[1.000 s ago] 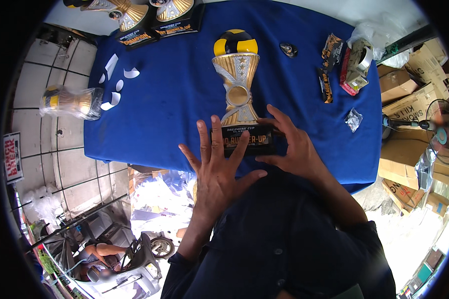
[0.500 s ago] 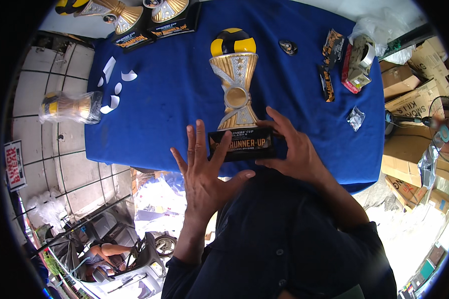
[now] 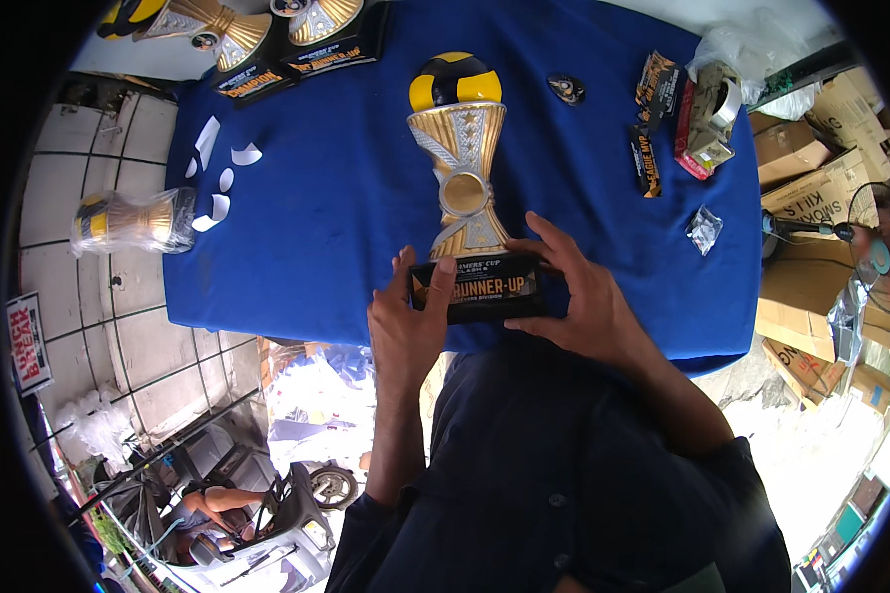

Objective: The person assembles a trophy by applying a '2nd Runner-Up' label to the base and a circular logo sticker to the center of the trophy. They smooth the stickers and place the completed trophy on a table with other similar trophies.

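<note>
Gripping both ends of the black base (image 3: pixel 496 291) with left hand (image 3: pixel 401 321) and right hand (image 3: pixel 591 298), had the gold trophy (image 3: pixel 467 190) on the blue cloth (image 3: pixel 311 227), near a small dark badge (image 3: pixel 566 89) and closer than two more trophies (image 3: pixel 318 22) at the back left.

Gold-and-silver trophy (image 3: pixel 472 148) with a narrow waist, plain gold disc (image 3: pixel 465 194), yellow-and-black ball (image 3: pixel 454 81) on top and labelled black base (image 3: pixel 494 288). On a blue-draped counter (image 3: pixel 311 208), its ball end points away, base near the front edge.
</note>
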Action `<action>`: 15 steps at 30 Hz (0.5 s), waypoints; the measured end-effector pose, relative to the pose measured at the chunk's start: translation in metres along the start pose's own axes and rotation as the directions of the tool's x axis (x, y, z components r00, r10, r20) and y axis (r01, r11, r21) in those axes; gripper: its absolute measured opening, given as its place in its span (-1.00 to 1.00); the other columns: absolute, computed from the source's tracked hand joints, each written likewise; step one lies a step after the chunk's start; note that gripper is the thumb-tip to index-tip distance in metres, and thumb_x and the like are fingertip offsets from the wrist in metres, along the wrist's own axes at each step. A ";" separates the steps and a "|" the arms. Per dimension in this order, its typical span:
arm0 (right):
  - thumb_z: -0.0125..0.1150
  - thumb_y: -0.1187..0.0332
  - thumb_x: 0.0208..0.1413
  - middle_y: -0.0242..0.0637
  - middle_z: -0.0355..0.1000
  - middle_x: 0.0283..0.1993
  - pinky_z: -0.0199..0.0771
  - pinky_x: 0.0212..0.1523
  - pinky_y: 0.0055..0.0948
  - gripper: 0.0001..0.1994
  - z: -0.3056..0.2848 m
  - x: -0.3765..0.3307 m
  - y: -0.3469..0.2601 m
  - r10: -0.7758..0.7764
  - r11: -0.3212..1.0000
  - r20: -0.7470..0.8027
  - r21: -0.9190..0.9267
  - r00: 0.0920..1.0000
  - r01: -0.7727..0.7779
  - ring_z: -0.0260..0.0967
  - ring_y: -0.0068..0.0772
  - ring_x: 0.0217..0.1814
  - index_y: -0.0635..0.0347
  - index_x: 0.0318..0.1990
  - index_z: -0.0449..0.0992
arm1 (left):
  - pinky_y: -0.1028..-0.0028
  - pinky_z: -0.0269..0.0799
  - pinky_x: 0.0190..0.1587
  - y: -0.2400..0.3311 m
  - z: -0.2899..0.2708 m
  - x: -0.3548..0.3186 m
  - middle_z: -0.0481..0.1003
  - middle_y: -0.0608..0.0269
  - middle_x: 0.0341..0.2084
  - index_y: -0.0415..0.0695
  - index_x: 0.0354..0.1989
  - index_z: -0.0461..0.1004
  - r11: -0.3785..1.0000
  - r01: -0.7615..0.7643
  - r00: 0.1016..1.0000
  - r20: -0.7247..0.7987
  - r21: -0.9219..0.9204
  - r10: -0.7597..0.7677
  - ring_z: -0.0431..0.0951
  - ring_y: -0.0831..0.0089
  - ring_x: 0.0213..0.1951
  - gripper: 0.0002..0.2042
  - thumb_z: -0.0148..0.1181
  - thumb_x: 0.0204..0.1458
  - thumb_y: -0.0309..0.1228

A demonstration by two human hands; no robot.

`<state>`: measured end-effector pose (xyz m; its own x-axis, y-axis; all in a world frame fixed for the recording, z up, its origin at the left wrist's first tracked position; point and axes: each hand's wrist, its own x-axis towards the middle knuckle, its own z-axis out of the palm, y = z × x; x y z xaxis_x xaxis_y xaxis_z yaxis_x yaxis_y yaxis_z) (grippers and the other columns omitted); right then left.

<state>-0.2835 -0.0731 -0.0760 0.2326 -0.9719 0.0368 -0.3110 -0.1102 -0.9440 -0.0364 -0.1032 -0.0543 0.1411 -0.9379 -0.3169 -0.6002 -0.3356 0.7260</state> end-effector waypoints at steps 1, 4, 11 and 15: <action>0.82 0.43 -0.03 0.02 0.55 0.51 0.55 0.56 0.02 0.25 0.001 0.001 -0.001 0.006 1.000 0.002 -0.009 1.000 -0.005 0.57 0.07 0.52 0.16 0.76 0.01 | 0.13 0.47 0.46 -0.008 0.001 -0.001 0.57 -0.62 0.27 -0.62 0.35 0.52 0.999 -0.023 1.000 -0.004 -0.046 0.023 0.57 -0.25 0.43 -0.21 0.32 0.47 0.08; 0.81 0.43 -0.03 0.02 0.55 0.51 0.55 0.56 0.03 0.26 -0.001 0.000 0.002 0.008 1.000 -0.003 -0.013 1.000 -0.008 0.57 0.07 0.53 0.15 0.76 0.01 | 0.19 0.36 0.55 -0.008 -0.005 0.003 0.54 -0.57 0.33 -0.60 0.35 0.53 0.990 -0.076 0.997 0.008 -0.120 0.078 0.40 -0.19 0.57 -0.34 0.13 0.61 -0.04; 0.82 0.41 -0.02 0.03 0.55 0.51 0.55 0.56 0.02 0.26 0.000 -0.001 0.002 -0.004 0.999 -0.003 0.039 1.000 0.004 0.56 0.07 0.53 0.15 0.77 0.00 | -0.13 0.05 0.67 -0.033 -0.020 0.000 0.33 -0.32 0.59 -0.45 0.50 0.45 0.957 -0.289 0.956 -0.060 0.014 0.289 0.23 -0.14 0.68 -0.27 0.03 0.60 0.10; 0.82 0.39 -0.02 0.05 0.55 0.50 0.56 0.56 0.01 0.26 0.000 0.001 -0.003 0.021 1.000 -0.002 0.006 1.000 -0.021 0.56 0.10 0.53 0.16 0.76 0.01 | -0.52 -0.41 0.65 -0.020 -0.026 -0.026 0.19 0.05 0.73 -0.22 0.61 0.42 0.664 -0.526 0.818 0.101 0.531 0.566 0.00 0.06 0.78 -0.16 0.18 0.43 0.26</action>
<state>-0.2829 -0.0736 -0.0732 0.2241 -0.9744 0.0178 -0.3100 -0.0886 -0.9466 -0.0074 -0.0740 -0.0448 -0.3042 -0.9484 0.0900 -0.8913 0.3167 0.3246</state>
